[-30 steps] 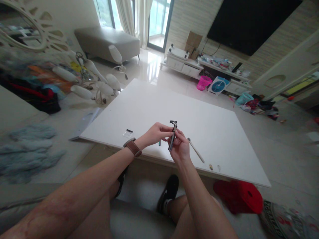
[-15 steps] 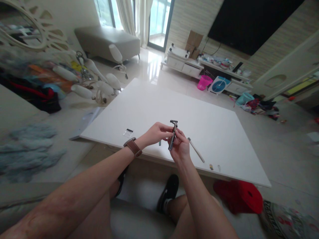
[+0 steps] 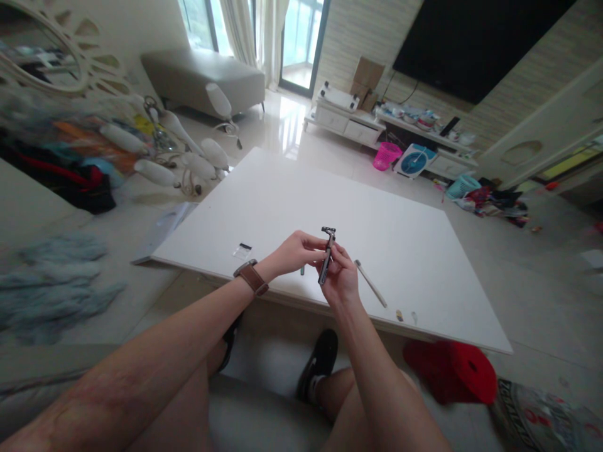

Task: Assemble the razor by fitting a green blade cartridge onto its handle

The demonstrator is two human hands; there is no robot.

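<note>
I hold a dark razor (image 3: pixel 326 253) upright over the near edge of a white table (image 3: pixel 292 201). My left hand (image 3: pixel 294 252), with a brown watch on its wrist, pinches the razor's upper handle just under the head. My right hand (image 3: pixel 340 279) is closed round the lower handle. A small teal piece (image 3: pixel 302 270) lies on the table just below my left hand. A thin white stick (image 3: pixel 370 284) lies to the right of my right hand. A small clear packet with a black strip (image 3: pixel 242 251) lies to the left.
Two tiny pieces (image 3: pixel 406 316) lie near the table's front right edge. A red stool (image 3: pixel 452 371) stands on the floor at the lower right. A chandelier with white shades (image 3: pixel 174 150) lies on the floor at the left. My black shoe (image 3: pixel 321 359) is under the table edge.
</note>
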